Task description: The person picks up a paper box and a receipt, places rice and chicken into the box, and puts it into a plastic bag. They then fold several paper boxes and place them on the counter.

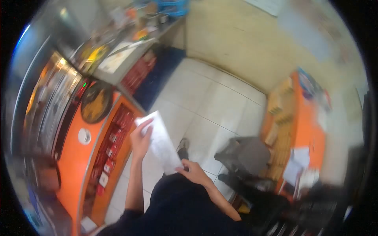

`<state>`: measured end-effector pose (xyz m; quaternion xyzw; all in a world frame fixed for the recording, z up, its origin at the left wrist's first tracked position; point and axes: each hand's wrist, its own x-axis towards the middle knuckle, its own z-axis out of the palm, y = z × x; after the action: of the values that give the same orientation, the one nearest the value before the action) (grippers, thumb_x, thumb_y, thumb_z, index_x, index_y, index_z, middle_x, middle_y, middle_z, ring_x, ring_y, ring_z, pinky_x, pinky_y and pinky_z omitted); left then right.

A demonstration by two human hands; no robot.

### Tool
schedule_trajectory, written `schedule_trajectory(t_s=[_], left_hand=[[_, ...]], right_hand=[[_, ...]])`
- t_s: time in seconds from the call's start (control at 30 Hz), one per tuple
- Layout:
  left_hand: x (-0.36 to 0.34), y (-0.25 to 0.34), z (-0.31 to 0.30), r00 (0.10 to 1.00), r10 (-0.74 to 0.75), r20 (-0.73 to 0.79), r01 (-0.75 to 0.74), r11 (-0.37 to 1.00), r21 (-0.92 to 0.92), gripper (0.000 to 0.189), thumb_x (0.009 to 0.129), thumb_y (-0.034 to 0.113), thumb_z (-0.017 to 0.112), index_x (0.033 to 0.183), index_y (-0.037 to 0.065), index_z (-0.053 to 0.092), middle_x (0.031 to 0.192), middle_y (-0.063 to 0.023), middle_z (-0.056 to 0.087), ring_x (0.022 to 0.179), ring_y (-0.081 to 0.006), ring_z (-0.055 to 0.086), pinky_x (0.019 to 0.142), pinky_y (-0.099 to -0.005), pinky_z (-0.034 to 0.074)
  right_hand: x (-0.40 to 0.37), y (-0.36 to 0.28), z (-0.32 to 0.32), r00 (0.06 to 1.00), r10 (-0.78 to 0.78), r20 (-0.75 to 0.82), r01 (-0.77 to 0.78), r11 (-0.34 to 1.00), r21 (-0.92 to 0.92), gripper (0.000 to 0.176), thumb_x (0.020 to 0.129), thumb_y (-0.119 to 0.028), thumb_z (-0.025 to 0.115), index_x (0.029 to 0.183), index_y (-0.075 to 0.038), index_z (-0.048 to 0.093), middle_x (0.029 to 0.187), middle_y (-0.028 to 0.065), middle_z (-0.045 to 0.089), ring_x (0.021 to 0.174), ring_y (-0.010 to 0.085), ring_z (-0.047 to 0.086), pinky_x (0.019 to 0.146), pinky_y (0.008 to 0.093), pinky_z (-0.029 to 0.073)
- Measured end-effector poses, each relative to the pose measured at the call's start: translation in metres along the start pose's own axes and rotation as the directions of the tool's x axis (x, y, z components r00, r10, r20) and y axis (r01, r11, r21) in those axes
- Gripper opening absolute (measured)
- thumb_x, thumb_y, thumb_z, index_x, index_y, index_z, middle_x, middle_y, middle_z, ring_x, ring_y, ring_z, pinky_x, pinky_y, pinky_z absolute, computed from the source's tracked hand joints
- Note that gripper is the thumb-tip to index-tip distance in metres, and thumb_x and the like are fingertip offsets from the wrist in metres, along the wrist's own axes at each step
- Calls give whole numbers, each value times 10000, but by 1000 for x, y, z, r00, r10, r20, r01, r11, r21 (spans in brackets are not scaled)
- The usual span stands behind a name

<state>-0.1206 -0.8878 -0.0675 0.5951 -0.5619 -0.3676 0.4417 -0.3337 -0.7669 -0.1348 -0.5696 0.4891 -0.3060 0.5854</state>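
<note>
1. Holds the left hand point(141, 137) up before the chest, with the bare forearm rising almost straight from the bottom of the view.
2. Closes its fingers on the upper end of a white sheet of paper point(162, 144), fingertips curled over the top left corner.
3. Sets the right hand point(193, 171) lower and nearer the body, forearm angling in from the lower right.
4. Pinches the sheet's bottom corner there between thumb and fingers.
5. Stretches the paper slantwise between both hands, in the air over the tiled floor point(204, 102), with a shoe point(182, 146) just beside its lower edge.
6. Stands close to an orange counter point(76, 157) on the left, with a blurred grey chair point(247, 154) well apart on the right.
</note>
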Motion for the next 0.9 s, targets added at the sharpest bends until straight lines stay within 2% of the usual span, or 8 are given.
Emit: schedule_trajectory(t_s=[0.07,0.1,0.17,0.33,0.53,0.67,0.73,0.9], left_hand=[[66,19,31,998,22,52,-18,997,-71,294,919,69,637,1209,60,679,1073,-8,701,650,-6,459,550,-184,371],[97,32,49,991,129,43,-128,991,-35,297,915,47,633,1208,64,681,1123,-21,694,672,-4,462,563,-176,368],[157,45,79,988,108,112,-91,985,-145,303,914,11,626,1213,31,667,1163,-48,682,776,-22,548,629,-161,410],[276,97,161,953,150,263,-31,912,-408,346,913,-10,631,1258,12,629,1136,-73,678,875,-46,617,700,-180,482],[377,142,304,895,187,405,-95,967,-235,311,891,15,677,1201,40,676,928,-30,714,727,-37,634,626,-185,496],[409,152,399,880,346,326,-270,928,-256,233,912,98,657,1138,60,701,937,-56,732,686,-67,588,605,-253,496],[412,163,428,912,218,348,-142,963,-230,227,935,97,618,1146,58,695,1038,-64,724,822,-78,630,729,-269,540],[417,164,430,958,225,177,-154,926,-344,206,970,96,585,1131,39,700,1095,-81,703,929,-113,633,742,-279,545]], right_hand=[[45,-2,-33,999,27,-31,-20,980,196,224,939,-194,659,986,13,588,838,101,669,830,136,665,726,293,500],[66,1,-52,999,36,-31,-29,978,208,173,950,-144,643,993,18,600,899,83,692,865,121,666,769,269,509],[102,-26,-90,991,104,-88,-79,965,251,188,948,-150,646,1007,23,604,909,91,697,857,122,666,766,270,507],[164,-62,-194,963,99,-249,-68,989,130,219,947,-159,641,1059,28,618,931,90,717,850,111,653,706,256,490],[195,-41,-317,867,46,-496,102,958,267,216,941,-163,655,1032,29,617,899,103,722,848,140,689,789,274,505],[212,-13,-397,877,118,-466,65,932,357,205,938,-132,656,1041,39,611,963,104,717,873,137,685,774,271,507],[219,-1,-447,925,108,-365,39,927,373,204,944,-117,642,1066,41,600,972,108,713,871,136,677,772,265,506],[254,-5,-532,990,74,-124,-39,965,260,189,961,-91,608,1096,39,584,978,111,708,870,141,672,781,256,505]])
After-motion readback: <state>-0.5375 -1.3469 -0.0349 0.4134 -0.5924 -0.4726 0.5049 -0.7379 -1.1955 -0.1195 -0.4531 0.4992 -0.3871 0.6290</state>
